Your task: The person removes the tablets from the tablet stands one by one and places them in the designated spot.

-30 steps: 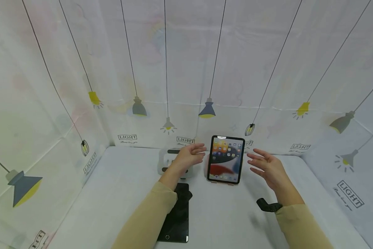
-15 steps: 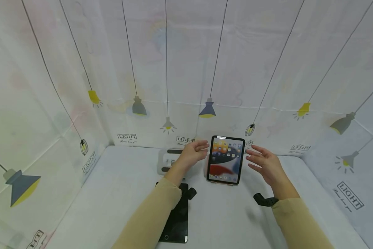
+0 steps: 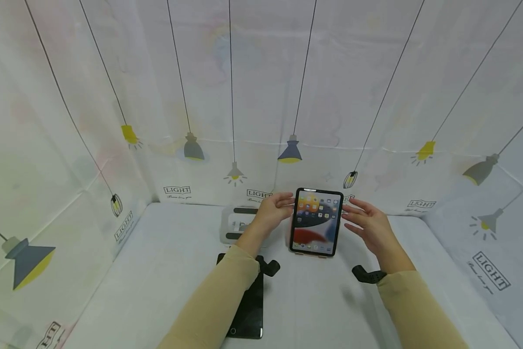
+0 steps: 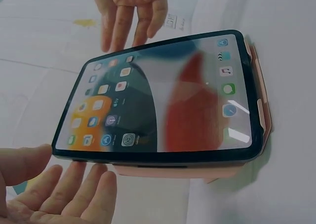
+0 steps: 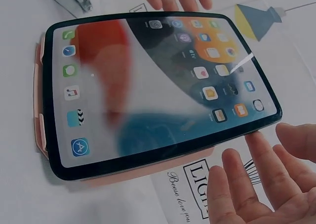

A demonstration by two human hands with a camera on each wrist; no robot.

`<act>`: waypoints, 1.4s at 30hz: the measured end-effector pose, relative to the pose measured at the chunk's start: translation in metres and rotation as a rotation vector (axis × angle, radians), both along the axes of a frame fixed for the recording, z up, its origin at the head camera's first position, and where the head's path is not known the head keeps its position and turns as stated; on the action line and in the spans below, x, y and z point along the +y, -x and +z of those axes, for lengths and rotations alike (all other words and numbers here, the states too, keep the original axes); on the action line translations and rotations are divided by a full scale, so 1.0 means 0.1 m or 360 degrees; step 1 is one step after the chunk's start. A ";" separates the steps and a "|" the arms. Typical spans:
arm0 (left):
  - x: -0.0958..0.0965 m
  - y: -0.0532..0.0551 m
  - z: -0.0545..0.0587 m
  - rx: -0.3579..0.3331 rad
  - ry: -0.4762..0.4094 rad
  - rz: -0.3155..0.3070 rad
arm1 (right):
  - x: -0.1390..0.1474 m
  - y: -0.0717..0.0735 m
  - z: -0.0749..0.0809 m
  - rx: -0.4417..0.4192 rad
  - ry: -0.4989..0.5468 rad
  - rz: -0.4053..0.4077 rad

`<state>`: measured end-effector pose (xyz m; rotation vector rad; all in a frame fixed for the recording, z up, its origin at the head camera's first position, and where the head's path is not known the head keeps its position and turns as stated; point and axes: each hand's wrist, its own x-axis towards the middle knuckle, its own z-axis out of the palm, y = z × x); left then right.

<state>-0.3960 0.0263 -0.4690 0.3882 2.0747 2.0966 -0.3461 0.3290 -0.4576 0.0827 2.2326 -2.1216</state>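
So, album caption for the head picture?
Two beige-sleeved arms frame a lit, black-rimmed, rectangular tablet propped on a white table.

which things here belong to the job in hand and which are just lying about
Likely in the job:
lit tablet
pink stand behind it
left hand and right hand, beside it

Apparently lying about:
dark tablet, flat
white item with dark bars, partly hidden

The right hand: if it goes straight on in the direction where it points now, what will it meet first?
Probably the lit tablet, by its side edge facing the right hand. Depth is unclear, so it might slip behind that edge instead.
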 end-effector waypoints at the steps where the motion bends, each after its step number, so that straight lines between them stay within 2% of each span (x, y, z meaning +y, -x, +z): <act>1: 0.00 0.00 0.00 0.0003 -0.0005 0.0002 | 0.00 0.00 0.00 -0.0001 0.0001 -0.0009; 6: 0.01 0.00 0.00 0.0034 -0.0024 0.0006 | 0.01 0.02 0.00 0.0035 0.0051 -0.0011; 14: 0.03 0.01 0.01 0.0013 -0.0100 0.0057 | 0.01 0.02 0.01 0.0121 0.0339 0.0011; 17: 0.04 0.01 0.01 0.0001 -0.0133 0.0085 | -0.01 0.02 0.00 0.0145 0.0394 0.0004; 29: 0.12 -0.03 0.01 0.0053 -0.0108 0.0198 | -0.04 0.02 -0.01 0.0078 0.0337 -0.0094; 42: 0.18 -0.05 0.00 0.0089 -0.0053 0.0279 | -0.08 0.01 -0.02 0.0079 0.0287 -0.0151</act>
